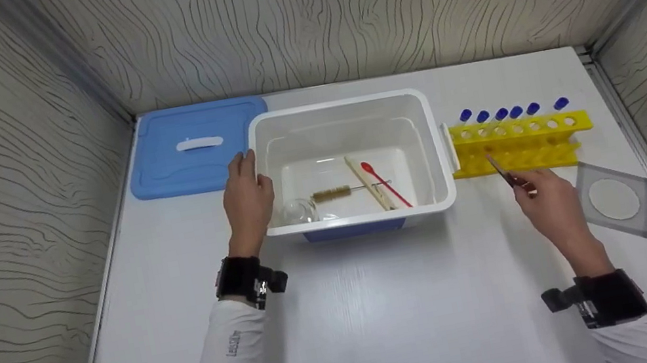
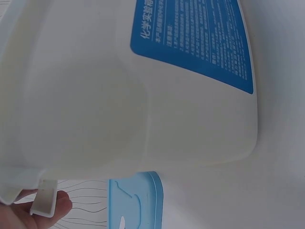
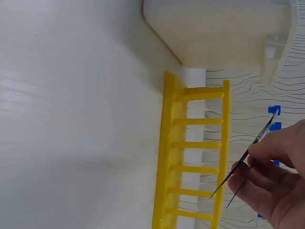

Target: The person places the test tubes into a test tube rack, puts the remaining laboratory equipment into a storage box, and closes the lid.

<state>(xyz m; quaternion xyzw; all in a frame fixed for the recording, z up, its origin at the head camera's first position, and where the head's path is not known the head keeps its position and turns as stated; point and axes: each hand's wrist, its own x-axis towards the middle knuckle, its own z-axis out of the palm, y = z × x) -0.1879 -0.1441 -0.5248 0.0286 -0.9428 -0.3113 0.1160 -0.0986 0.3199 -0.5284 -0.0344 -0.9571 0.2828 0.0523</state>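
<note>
My left hand (image 1: 248, 201) grips the left side of a white plastic box (image 1: 343, 103), fingers at its rim. In the left wrist view, those fingers curl around the box's white side clip (image 2: 45, 200). My right hand (image 1: 548, 202) pinches slim dark tweezers (image 1: 500, 169) between thumb and fingers. The right wrist view shows the tweezers (image 3: 248, 152) with two prongs spread apart. They overlap the front of a yellow test tube rack (image 1: 523, 159) in the head view. Several blue caps (image 1: 501, 113) show along the rack's back.
Inside the box lie a tube brush (image 1: 331, 194), a red spoon (image 1: 387, 185), a pale wooden stick-like tool (image 1: 367, 182) and a clear glass vessel (image 1: 298, 212). A blue lid (image 1: 162, 170) lies at the back left. A grey square gauze (image 1: 592, 214) with a white disc lies at right.
</note>
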